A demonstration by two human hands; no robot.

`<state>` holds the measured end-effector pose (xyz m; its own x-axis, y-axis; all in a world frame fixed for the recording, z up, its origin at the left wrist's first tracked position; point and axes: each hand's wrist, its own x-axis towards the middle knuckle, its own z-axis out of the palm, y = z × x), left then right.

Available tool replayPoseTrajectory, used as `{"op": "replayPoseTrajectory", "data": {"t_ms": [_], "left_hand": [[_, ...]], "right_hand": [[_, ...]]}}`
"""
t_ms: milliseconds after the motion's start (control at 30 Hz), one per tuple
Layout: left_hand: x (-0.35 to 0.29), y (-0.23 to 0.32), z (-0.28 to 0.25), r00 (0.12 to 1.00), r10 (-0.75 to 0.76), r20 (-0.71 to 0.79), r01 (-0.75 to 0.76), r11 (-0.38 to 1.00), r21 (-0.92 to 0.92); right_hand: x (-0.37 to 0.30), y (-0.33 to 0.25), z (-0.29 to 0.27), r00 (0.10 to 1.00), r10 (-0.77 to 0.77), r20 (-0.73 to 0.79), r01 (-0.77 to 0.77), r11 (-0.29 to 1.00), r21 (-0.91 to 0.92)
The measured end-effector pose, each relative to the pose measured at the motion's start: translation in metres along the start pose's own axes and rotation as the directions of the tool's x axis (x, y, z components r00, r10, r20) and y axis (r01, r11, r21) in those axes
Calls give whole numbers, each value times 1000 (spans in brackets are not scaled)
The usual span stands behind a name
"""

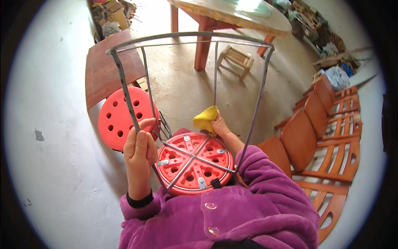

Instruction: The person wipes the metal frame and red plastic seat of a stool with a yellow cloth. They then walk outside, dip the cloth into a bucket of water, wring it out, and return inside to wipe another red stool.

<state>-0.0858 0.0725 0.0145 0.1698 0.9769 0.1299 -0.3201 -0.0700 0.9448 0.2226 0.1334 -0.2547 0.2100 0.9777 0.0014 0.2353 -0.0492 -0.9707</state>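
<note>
One red stool [126, 118] sits at eleven o'clock from our left hand [140, 151], closed around a leg [121, 76] of the upturned stool [193, 156]; its seat [195, 167] lies between three and four o'clock of that grip, long axis running toward twelve. Our right hand [222, 126], nearer the far-right leg [216, 74], pinches a yellow cloth [204, 119] at the seat's one o'clock.

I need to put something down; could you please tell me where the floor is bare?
Bare floor shows between the wooden stool and chairs, and between the brown board and table. Left is crowded by the upright red stool and board; right, by the chairs.
</note>
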Motion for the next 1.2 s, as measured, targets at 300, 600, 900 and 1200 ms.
{"op": "replayPoseTrajectory", "data": {"t_ms": [300,600,900,1200], "left_hand": [[-15,-16,-3,999,-33,-22,37,974,225],[-42,-38,-28,978,-33,205,-115,737,666],[-92,-50,-87,930,-210,301,-168,487,857],[-110,-87,-69,960,9,278,-171,808,564]], "right_hand": [[-115,-2,-51,944,45,-326,37,969,243],[-249,-89,-98,970,72,234,47,883,-467],[-255,-84,-81,975,-90,204,173,882,-438],[-250,-75,-67,955,-296,-19,278,915,-292]]}}
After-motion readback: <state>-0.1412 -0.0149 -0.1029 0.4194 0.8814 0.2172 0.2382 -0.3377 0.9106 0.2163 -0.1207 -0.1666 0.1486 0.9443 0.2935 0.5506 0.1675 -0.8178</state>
